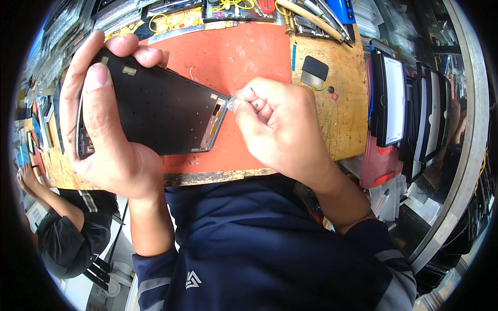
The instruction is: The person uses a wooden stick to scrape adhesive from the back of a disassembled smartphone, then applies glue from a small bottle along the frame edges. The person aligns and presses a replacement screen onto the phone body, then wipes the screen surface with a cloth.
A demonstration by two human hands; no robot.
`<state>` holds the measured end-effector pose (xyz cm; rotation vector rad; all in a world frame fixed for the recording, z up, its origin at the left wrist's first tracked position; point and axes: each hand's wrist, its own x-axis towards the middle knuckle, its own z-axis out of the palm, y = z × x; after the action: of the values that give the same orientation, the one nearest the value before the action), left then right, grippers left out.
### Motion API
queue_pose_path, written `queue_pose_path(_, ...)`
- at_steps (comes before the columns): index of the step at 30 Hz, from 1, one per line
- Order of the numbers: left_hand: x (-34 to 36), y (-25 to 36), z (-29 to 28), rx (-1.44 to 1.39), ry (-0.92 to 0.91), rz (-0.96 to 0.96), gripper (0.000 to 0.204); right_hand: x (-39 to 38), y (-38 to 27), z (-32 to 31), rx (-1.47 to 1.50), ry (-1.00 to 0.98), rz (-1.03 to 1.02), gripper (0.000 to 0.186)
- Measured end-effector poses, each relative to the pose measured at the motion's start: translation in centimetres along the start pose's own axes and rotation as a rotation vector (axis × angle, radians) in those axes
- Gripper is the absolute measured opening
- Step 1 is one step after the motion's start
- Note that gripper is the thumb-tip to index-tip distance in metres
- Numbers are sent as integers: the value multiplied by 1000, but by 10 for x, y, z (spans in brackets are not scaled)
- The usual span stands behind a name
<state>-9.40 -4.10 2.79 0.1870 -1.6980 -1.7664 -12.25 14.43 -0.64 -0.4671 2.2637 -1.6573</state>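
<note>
My left hand (116, 142) grips a black phone frame (161, 106) by its left end, thumb across its face and fingers curled round the far edge. The frame is tilted above an orange mat (218, 52). Bare metal and small gold-coloured parts show along its right end. My right hand (285, 124) is closed in a pinch at that end's far corner. A small silvery piece (231, 102) pokes out between thumb and fingers, touching the corner; its exact kind is not clear.
A tray of tools (238, 11) lies along the bench's far side, with a wooden-handled tool (311, 19) beside it. A small black-and-silver flat piece (314, 71) rests right of the mat. Flat boxes (391, 98) stand at the right. Another person (67, 233) sits at lower left.
</note>
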Motion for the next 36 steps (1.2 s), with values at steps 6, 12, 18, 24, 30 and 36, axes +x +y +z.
queue_pose_path(6, -1, -4, 4, 5, 15, 23, 41, 6, 1, -3, -41, 4, -5, 10)
queue_pose_path(12, -2, -3, 5, -10, 39, 6, 41, 4, 1, -3, -50, -3, 3, 10)
queue_pose_path(18, -3, -4, 6, -10, 60, 13, 40, 5, 2, -4, -37, -3, -46, 10)
queue_pose_path(24, -3, -1, 10, 2, 86, 8, 38, 4, 3, -3, -69, 9, -58, 8)
queue_pose_path(30, -9, 5, 16, 58, 156, -9, 37, -9, -2, 6, -141, 109, -95, 6)
queue_pose_path(36, -15, 7, 21, 78, 197, 4, 37, -15, 1, 10, 35, 68, -34, 8)
